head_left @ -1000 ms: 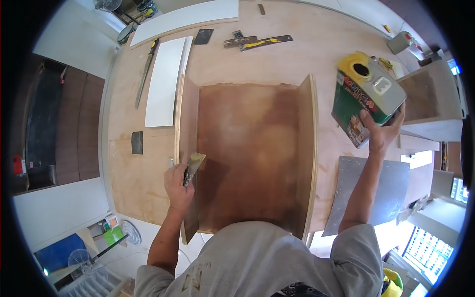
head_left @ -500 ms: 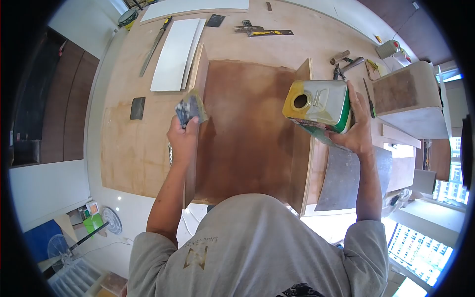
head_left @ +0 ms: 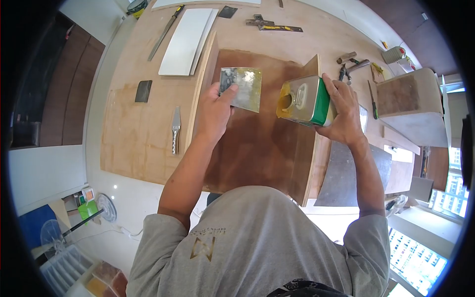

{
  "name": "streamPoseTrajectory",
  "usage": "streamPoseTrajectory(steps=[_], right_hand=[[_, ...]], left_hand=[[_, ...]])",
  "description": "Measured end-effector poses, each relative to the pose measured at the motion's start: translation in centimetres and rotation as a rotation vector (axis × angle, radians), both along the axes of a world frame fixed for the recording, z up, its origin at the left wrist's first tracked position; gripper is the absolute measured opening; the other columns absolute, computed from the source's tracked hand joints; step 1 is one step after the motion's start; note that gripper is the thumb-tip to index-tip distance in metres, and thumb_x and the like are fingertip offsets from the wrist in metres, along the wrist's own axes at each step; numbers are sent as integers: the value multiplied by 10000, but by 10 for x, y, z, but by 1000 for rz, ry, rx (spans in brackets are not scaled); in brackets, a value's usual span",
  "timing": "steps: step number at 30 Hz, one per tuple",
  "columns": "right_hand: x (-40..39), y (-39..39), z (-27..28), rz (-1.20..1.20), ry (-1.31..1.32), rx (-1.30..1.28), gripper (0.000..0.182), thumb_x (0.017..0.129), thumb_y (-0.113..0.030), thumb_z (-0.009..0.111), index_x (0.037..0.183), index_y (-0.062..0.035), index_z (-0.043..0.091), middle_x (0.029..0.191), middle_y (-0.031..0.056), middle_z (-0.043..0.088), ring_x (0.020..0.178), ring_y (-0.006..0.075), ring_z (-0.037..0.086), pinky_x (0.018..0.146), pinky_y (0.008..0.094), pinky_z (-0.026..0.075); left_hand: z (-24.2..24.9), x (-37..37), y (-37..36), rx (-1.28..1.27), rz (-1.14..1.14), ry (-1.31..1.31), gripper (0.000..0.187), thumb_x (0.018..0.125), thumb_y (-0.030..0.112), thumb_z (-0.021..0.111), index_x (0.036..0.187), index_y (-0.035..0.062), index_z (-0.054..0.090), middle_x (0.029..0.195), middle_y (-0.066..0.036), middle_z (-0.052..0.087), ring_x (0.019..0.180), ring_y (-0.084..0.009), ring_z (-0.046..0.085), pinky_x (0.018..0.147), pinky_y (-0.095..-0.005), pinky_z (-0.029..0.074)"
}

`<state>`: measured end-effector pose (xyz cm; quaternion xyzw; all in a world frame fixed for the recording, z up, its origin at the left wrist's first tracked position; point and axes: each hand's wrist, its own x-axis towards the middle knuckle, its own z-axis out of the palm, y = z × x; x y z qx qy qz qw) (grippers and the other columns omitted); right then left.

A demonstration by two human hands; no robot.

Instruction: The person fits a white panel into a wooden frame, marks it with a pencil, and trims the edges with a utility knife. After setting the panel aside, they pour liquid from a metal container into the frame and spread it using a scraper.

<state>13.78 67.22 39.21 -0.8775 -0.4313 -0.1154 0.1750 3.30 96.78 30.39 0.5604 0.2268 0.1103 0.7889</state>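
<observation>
In my left hand (head_left: 216,113) is a flat, square spreader (head_left: 249,91), thumb on top; its glossy face carries grey and yellowish smears. My right hand (head_left: 345,114) grips a rectangular metal can (head_left: 322,101) with a green band, tilted so its round opening faces left towards the spreader. Amber residue coats the can around that opening. Below both hands lies a brown panel (head_left: 247,148) with a partly shiny surface. An upright board (head_left: 207,69) stands along its left side, another upright board (head_left: 303,168) along its right.
Left on the workbench (head_left: 128,138) are a putty knife (head_left: 176,129), a dark square sheet (head_left: 143,91), white boards (head_left: 185,42) and a long file (head_left: 166,32). Rightward are a hammer (head_left: 358,65), a grey sheet (head_left: 341,178) and a curved wooden box (head_left: 410,109).
My left hand has moved right, from the left board to over the brown panel, turning the spreader flat. The can has tipped further left, its opening now facing the spreader.
</observation>
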Motion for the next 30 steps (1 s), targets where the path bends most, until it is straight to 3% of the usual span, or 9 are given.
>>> streamPoseTrajectory(steps=[5, 8, 11, 14, 17, 20, 23, 26, 30], right_hand=[[-6, 3, 3, -55, 38, -50, 1167, 454, -121, 901, 1534, -108, 459, 1302, 165, 584, 1203, 373, 560, 1055, 471, 421], [-6, -2, 0, -66, 20, -8, 1153, 465, -144, 910, 1527, -99, 463, 1283, 162, 585, 1185, 369, 566, 1036, 478, 427], [-5, -11, 0, -72, -4, 73, 1138, 481, -185, 922, 1519, -87, 466, 1248, 161, 588, 1147, 366, 573, 1005, 488, 429], [-8, -26, -4, -117, 38, 149, 1131, 489, -174, 929, 1518, -76, 468, 1269, 170, 590, 1169, 374, 573, 1011, 484, 442], [-6, -43, -4, -192, 75, 238, 1148, 486, -126, 928, 1529, -62, 452, 1271, 170, 596, 1183, 377, 577, 1027, 453, 469], [-3, -60, -8, -187, 104, 332, 1156, 496, -102, 860, 1560, -60, 410, 1320, 170, 577, 1214, 338, 582, 1061, 423, 453], [0, -65, -9, -216, 139, 319, 1150, 486, -99, 853, 1551, -46, 422, 1334, 171, 578, 1236, 328, 575, 1088, 417, 436], [1, -66, -14, -202, 140, 293, 1165, 466, -75, 849, 1551, -48, 426, 1334, 174, 583, 1244, 331, 574, 1098, 409, 429], [0, -69, -12, -208, 160, 363, 1175, 475, -52, 865, 1559, -41, 409, 1377, 166, 582, 1274, 303, 562, 1120, 399, 417]], left_hand=[[-7, 6, -34, -303, -172, 48, 208, 963, 194, 697, 1111, 48, 685, 890, -4, 677, 695, -59, 586, 508, -212, 374], [-52, 19, -40, -254, -308, 122, 194, 974, 187, 690, 1096, 36, 692, 919, -5, 682, 732, -80, 617, 545, -219, 415], [-94, 25, -39, 89, -227, 110, 236, 967, 238, 685, 1041, 14, 695, 906, -94, 725, 754, -219, 690, 609, -348, 506], [-96, 15, -24, 1059, -258, 352, 289, 962, 285, 633, 959, 3, 696, 848, -217, 726, 800, -394, 699, 737, -501, 529], [-101, 1, -18, 1136, -152, 515, 319, 966, 308, 596, 953, 5, 697, 932, -285, 702, 925, -485, 665, 828, -582, 497], [-104, -8, -12, 1182, -45, 549, 288, 958, 273, 636, 939, -12, 676, 865, -268, 704, 854, -413, 704, 761, -518, 532], [-60, -10, -16, 808, 26, 226, 222, 949, 221, 683, 916, 2, 662, 766, -179, 697, 645, -265, 675, 597, -403, 520], [-16, 5, -27, 150, -29, 122, 167, 945, 178, 708, 879, 32, 660, 702, -63, 648, 506, -111, 528, 482, -285, 425], [-11, 28, -33, 41, -154, 127, 163, 960, 191, 686, 884, 48, 669, 706, -26, 636, 536, -89, 497, 490, -268, 401]])
